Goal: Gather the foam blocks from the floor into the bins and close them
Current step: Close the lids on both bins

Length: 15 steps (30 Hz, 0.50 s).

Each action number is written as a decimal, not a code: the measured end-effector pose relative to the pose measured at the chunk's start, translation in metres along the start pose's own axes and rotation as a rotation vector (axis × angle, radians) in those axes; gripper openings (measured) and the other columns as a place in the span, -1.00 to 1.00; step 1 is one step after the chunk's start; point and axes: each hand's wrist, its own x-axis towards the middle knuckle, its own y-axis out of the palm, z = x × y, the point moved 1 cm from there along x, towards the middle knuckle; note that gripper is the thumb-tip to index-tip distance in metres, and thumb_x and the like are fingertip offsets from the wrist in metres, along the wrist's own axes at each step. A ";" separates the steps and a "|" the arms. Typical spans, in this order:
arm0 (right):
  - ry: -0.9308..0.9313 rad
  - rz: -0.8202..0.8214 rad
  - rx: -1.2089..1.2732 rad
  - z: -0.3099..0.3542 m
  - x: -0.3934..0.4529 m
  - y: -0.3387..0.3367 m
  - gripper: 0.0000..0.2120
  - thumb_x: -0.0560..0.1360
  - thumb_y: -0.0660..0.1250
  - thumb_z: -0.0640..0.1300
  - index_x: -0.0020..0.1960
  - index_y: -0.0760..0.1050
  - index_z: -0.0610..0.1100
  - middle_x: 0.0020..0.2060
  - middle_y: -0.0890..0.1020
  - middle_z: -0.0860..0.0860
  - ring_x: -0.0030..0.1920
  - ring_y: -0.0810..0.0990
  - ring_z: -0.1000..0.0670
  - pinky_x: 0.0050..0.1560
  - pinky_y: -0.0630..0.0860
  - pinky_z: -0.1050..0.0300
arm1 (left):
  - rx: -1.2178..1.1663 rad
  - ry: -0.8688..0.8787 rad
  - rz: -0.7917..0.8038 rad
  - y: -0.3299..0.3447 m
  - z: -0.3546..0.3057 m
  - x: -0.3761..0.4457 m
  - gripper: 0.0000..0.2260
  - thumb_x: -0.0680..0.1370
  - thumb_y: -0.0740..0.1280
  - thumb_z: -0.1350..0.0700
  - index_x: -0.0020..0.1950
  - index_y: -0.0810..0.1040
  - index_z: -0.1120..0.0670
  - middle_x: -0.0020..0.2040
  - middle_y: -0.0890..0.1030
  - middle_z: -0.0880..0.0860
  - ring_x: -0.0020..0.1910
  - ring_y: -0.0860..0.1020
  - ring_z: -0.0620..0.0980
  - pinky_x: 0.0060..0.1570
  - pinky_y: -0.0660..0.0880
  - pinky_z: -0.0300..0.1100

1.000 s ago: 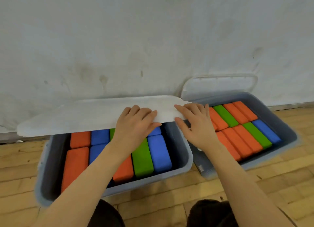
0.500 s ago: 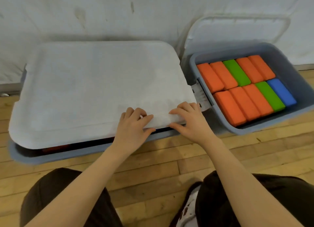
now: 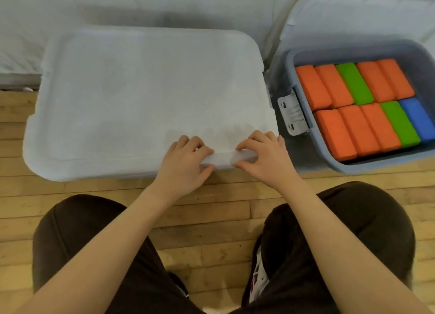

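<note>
Both hands pinch the white lid's [image 3: 150, 97] near edge: left hand [image 3: 186, 163], right hand [image 3: 266, 158], fingers curled over it; open bin [image 3: 306, 153] right of lid.

Lid [image 3: 141, 97] on the left bin — right bin [image 3: 329, 163] beside it, blocks [image 3: 348, 116] inside.

A white lid [image 3: 146, 97] lies flat over the left bin; the grey right bin [image 3: 329, 159] stands open, packed with foam blocks [image 3: 357, 106].
</note>
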 end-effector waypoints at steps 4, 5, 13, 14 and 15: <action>0.031 -0.013 0.084 -0.001 0.004 -0.003 -0.59 0.45 0.17 0.21 0.13 0.58 0.04 0.02 0.51 0.06 0.06 0.44 -0.02 0.16 0.37 -0.16 | 0.032 -0.042 0.044 -0.003 -0.005 0.004 -0.67 0.47 0.21 -0.04 0.03 0.62 0.13 -0.09 0.59 0.08 -0.16 0.54 0.13 -0.19 0.45 -0.07; 0.045 -0.051 0.111 -0.004 0.006 -0.003 -0.61 0.48 0.20 0.17 0.19 0.55 0.01 0.08 0.50 0.02 0.08 0.43 -0.03 0.14 0.40 -0.12 | 0.066 -0.037 0.039 -0.004 -0.006 0.008 -0.68 0.47 0.22 -0.02 0.04 0.62 0.13 -0.07 0.59 0.10 -0.14 0.55 0.15 -0.18 0.47 -0.05; 0.260 -0.044 -0.180 -0.046 0.053 -0.008 -0.49 0.58 0.14 0.05 0.48 0.18 -0.07 0.39 0.30 -0.17 0.35 0.28 -0.22 0.33 0.26 -0.18 | 0.192 -0.182 0.138 0.001 -0.019 0.070 -0.56 0.60 0.05 -0.10 0.42 0.34 0.04 0.47 0.26 0.12 0.43 0.22 0.22 0.32 0.21 0.13; 0.259 -0.003 -0.184 -0.049 0.057 -0.007 -0.47 0.59 0.12 0.06 0.50 0.13 -0.08 0.41 0.28 -0.15 0.38 0.26 -0.21 0.37 0.20 -0.17 | 0.202 -0.208 0.193 0.007 -0.018 0.080 -0.54 0.62 0.02 -0.12 0.49 0.20 -0.01 0.53 0.10 0.08 0.49 0.05 0.19 0.38 0.07 0.12; 0.253 0.017 -0.160 -0.050 0.060 -0.005 -0.46 0.60 0.11 0.06 0.51 0.09 -0.09 0.43 0.28 -0.14 0.40 0.24 -0.19 0.40 0.15 -0.17 | 0.213 -0.229 0.228 0.013 -0.018 0.088 -0.53 0.62 -0.01 -0.13 0.52 0.10 -0.05 0.55 -0.01 0.05 0.51 -0.05 0.17 0.41 -0.01 0.12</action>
